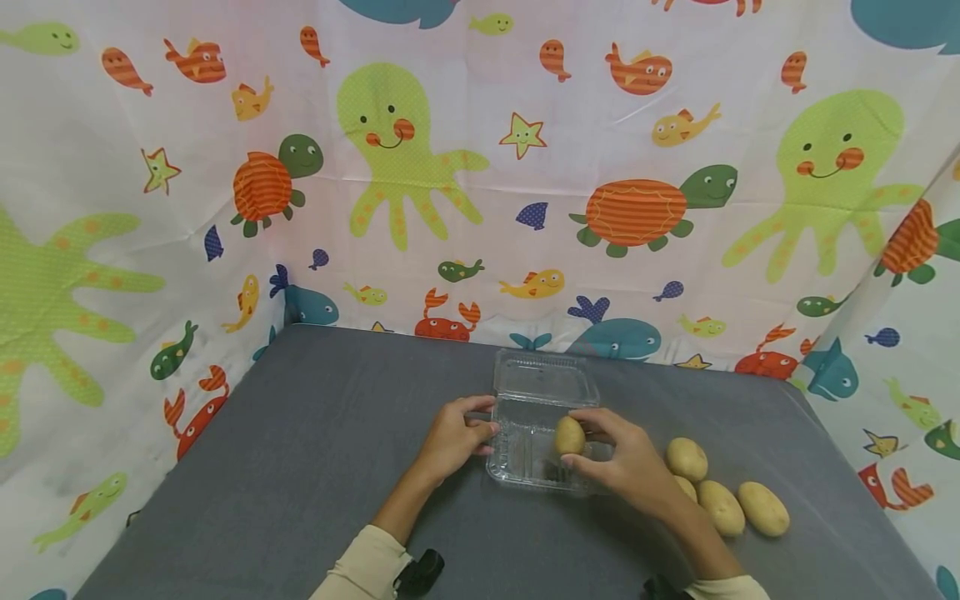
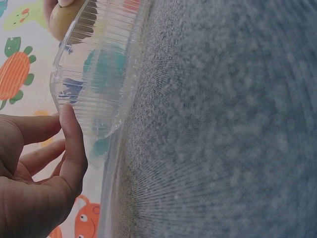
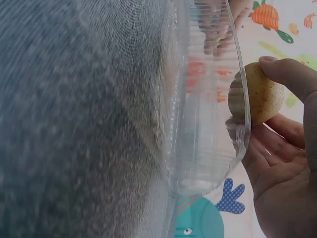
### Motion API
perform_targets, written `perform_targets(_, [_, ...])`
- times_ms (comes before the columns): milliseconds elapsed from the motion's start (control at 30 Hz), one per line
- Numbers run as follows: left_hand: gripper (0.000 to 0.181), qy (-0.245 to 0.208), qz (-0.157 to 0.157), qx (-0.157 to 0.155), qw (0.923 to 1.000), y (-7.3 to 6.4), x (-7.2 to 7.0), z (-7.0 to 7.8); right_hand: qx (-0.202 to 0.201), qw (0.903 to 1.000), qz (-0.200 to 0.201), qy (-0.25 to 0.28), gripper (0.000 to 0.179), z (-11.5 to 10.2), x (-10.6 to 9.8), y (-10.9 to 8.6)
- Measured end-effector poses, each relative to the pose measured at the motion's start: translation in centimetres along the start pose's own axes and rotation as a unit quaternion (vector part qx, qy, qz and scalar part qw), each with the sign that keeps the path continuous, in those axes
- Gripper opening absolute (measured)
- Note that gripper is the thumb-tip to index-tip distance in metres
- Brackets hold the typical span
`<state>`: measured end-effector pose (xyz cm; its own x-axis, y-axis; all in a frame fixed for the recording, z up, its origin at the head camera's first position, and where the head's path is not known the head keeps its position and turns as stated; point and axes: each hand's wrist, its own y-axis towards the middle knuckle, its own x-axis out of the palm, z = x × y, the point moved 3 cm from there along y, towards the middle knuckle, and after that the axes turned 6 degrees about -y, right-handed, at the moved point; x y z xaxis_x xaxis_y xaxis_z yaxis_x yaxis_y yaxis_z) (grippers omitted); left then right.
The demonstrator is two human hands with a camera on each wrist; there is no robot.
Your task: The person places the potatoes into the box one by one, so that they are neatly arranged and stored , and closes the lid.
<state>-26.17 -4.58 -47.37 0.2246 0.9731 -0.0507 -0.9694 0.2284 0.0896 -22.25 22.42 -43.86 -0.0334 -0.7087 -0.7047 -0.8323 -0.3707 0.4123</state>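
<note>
A clear plastic clamshell container (image 1: 525, 479) lies with its lid (image 1: 546, 379) folded back, away from the person. At its left side is my left hand (image 1: 450, 437), whose thumb and a finger pinch the rim (image 2: 60, 94). My right hand (image 1: 626, 454) grips a potato (image 1: 569, 436) between thumb and fingers, over the right part of the container's base. Seen from the right wrist, that potato (image 3: 265, 94) is level with the container's upper edge, partly behind the clear wall.
Several potatoes lie on the grey tabletop to the right of the container, among them one potato (image 1: 763, 508) farthest right and another potato (image 1: 686, 459) at the back. One is partly hidden by the right forearm. A sea-animal printed curtain (image 1: 480, 192) borders the table.
</note>
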Motion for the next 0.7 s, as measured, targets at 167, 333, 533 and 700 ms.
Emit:
perform_targets(167, [0.044,-0.001,0.001,0.0,1.0,0.0,0.0,-0.1,-0.003,1.0,-0.007,-0.004,0.056,-0.2,0.7,0.4])
perform_targets(333, [0.044,-0.002,0.002,0.0,1.0,0.0,0.0,-0.1,0.014,0.9998,-0.015,-0.002,0.058,-0.4,1.3,0.8])
perform_targets(533, [0.044,-0.001,0.002,0.002,1.0,0.0,0.0,-0.1,0.04,0.9989,-0.025,0.006,0.058,-0.8,1.8,1.3])
perform_targets(700, [0.045,0.0,0.003,0.001,1.0,0.0,0.0,0.0,0.048,0.9981,-0.032,0.022,0.059,-1.0,2.4,1.6])
